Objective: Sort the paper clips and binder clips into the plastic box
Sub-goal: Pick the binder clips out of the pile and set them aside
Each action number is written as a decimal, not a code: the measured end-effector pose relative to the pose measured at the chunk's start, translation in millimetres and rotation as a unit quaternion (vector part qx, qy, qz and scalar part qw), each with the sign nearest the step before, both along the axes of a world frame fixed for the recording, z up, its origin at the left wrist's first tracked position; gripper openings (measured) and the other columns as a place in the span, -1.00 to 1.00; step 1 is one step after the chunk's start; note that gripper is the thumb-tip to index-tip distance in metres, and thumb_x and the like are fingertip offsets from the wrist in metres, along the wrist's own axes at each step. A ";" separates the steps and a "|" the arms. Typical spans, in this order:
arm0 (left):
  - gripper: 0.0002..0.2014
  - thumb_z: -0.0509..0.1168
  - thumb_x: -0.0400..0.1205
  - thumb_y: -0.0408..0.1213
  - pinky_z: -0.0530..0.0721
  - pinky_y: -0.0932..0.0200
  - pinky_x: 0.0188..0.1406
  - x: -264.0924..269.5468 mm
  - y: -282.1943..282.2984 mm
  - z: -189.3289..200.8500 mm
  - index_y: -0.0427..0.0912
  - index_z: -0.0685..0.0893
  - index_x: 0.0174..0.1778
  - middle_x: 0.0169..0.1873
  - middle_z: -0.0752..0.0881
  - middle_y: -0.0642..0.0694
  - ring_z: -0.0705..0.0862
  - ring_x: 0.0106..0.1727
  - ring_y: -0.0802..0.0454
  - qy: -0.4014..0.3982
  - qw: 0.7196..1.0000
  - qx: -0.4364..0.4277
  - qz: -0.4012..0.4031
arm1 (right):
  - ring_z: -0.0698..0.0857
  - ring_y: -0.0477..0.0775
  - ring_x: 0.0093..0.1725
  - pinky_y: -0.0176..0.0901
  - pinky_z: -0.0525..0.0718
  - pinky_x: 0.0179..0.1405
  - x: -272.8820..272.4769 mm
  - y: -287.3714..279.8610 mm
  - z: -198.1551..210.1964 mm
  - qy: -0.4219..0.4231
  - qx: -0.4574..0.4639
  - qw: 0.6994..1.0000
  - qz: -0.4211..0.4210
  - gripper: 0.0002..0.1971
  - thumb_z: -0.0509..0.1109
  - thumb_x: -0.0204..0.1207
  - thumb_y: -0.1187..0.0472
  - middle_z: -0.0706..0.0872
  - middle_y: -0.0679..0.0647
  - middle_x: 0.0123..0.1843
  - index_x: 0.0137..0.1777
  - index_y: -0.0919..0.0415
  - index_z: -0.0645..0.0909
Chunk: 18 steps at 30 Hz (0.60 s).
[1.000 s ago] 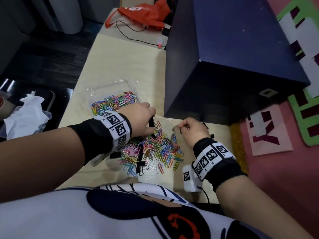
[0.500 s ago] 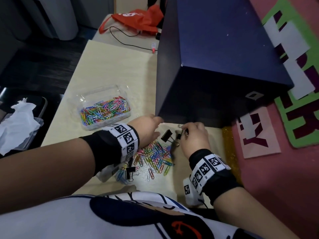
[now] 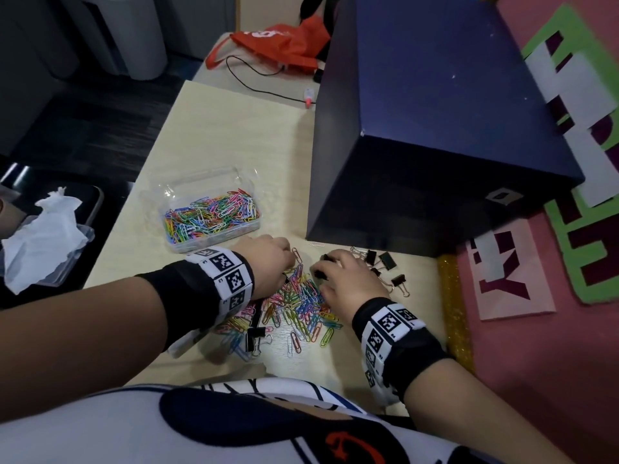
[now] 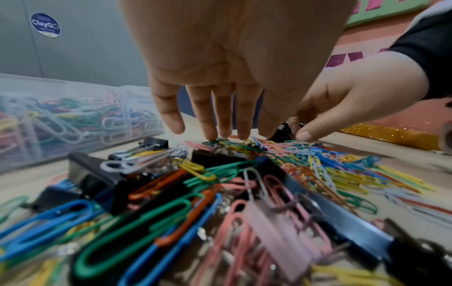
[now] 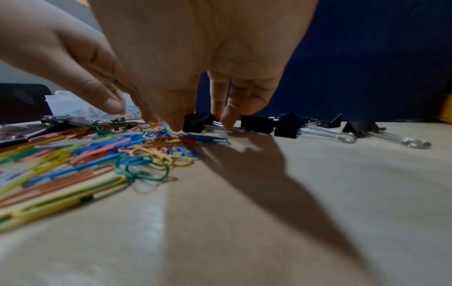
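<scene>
A loose pile of coloured paper clips [image 3: 301,303] lies on the pale table [image 3: 227,135] between my hands. My left hand [image 3: 288,262] rests straight fingertips [image 4: 212,133] on the pile's far edge, holding nothing. My right hand [image 3: 321,272] pinches a black binder clip [image 5: 195,120] between thumb and fingers at the pile's far right corner. Several black binder clips [image 3: 385,261] lie in a group just right of that hand. More binder clips [image 3: 256,336] lie mixed in the pile under my left wrist. The clear plastic box [image 3: 214,237], with many paper clips inside, stands at the left.
A large dark blue box [image 3: 435,128] rises just behind the hands. A gold glitter strip [image 3: 452,296] and a pink board with cut-out letters [image 3: 536,329] border the table on the right. A red bag [image 3: 281,45] and a cable [image 3: 261,85] lie at the far end.
My right hand has come back from beside the blue box to the pile's far corner and closed on a binder clip. My left fingertips have settled onto the pile.
</scene>
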State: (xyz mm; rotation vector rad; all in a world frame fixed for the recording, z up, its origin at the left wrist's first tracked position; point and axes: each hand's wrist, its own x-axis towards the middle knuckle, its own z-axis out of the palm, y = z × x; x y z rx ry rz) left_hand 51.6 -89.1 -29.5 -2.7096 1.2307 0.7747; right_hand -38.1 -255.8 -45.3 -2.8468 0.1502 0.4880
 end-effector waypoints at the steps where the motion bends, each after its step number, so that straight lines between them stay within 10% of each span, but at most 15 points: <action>1: -0.61 0.16 0.63 -0.12 0.56 -0.16 0.27 0.0 -0.8 0.6 0.02 0.53 0.39 0.38 0.48 -0.02 0.51 0.33 -0.13 -0.004 1.000 -0.009 0.003 | 0.43 0.13 0.36 -0.03 0.45 0.30 0.5 -0.4 -0.1 -0.007 -0.013 1.000 -0.010 -0.71 0.22 0.61 0.07 0.41 -0.04 0.41 0.31 -0.09 0.54; 7: -0.54 0.16 0.64 -0.11 0.53 -0.16 0.29 6.5 -2.1 1.7 0.00 0.42 0.49 0.47 0.41 -0.01 0.47 0.41 -0.12 -0.009 1.000 -0.005 0.022 | 0.39 0.17 0.36 -0.02 0.45 0.30 2.0 -11.1 1.7 0.017 -0.078 0.991 -0.105 -0.54 0.23 0.50 0.32 0.37 0.08 0.41 0.42 0.12 0.47; 15: -0.54 0.19 0.61 -0.09 0.54 -0.08 0.35 -9.1 0.0 -10.9 0.04 0.48 0.47 0.46 0.45 0.05 0.46 0.44 -0.05 0.038 0.996 -0.030 -0.079 | 0.16 0.09 0.63 -0.02 0.19 0.58 20.2 10.9 6.3 0.058 0.036 0.998 -0.010 -0.26 0.22 0.47 0.44 0.16 0.01 0.67 0.64 0.08 0.13; 18: -0.61 0.18 0.59 -0.13 0.60 -0.06 0.25 -6.1 2.1 -6.6 0.07 0.56 0.36 0.37 0.51 0.05 0.55 0.34 -0.04 0.038 0.996 -0.046 -0.065 | 0.28 0.12 0.54 -0.03 0.33 0.47 18.5 15.3 5.7 0.064 0.025 0.997 0.017 -0.34 0.27 0.41 0.45 0.29 0.00 0.55 0.52 0.06 0.32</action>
